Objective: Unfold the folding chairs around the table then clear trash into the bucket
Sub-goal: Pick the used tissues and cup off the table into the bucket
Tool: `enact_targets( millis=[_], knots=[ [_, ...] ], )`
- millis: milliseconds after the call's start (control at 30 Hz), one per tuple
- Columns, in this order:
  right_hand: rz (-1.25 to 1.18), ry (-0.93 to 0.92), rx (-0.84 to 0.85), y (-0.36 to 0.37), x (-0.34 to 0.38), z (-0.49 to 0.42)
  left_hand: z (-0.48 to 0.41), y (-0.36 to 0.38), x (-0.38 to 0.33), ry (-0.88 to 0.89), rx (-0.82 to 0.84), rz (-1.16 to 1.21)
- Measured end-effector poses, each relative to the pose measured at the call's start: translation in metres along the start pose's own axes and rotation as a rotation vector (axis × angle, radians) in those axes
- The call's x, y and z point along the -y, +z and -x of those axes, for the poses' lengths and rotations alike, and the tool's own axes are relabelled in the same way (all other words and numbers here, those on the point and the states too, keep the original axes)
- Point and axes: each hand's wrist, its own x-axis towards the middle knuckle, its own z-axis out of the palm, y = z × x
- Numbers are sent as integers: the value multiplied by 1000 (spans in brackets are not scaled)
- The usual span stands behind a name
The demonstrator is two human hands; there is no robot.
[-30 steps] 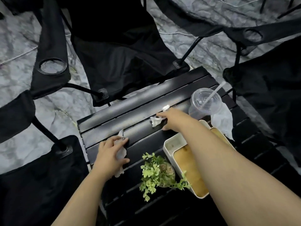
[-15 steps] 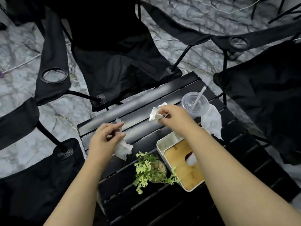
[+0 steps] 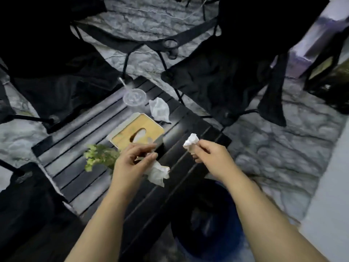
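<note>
My left hand [image 3: 132, 159] pinches a crumpled white tissue [image 3: 157, 172] that hangs below its fingers, over the black slatted table [image 3: 71, 163]. My right hand [image 3: 209, 155] holds a small white paper ball [image 3: 191, 141] near the table's right edge. A dark bucket [image 3: 205, 220] stands on the floor below and between my forearms. On the table lie another crumpled napkin [image 3: 159, 110] and a clear plastic cup with a straw [image 3: 134, 96]. Unfolded black folding chairs [image 3: 222, 78] stand around the table.
A wooden-lidded tissue box [image 3: 137, 134] and a small green plant [image 3: 98, 156] sit on the table by my left hand. More black chairs [image 3: 56, 72] stand at the left and far side. The floor [image 3: 273, 157] is grey marbled stone.
Both hands lifted their tissues off the table and moved toward me and to the right. My view swung right, and the bucket came into sight.
</note>
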Motion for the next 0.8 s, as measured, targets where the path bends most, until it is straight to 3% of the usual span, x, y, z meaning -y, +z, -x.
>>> enact_targets(
  millis=[167, 400, 633, 800],
  knots=[
    [-6, 161, -142, -30, -113, 77, 71, 89, 46, -51, 202, -186],
    [-12, 386, -130, 15, -235, 118, 116, 144, 135, -115, 382, -460],
    [11, 499, -106, 50, -278, 114, 120, 164, 182, -386, 529, -499],
    [-46, 506, -108, 28, -268, 121, 116, 159, 163, -351, 468, -413]
  ],
)
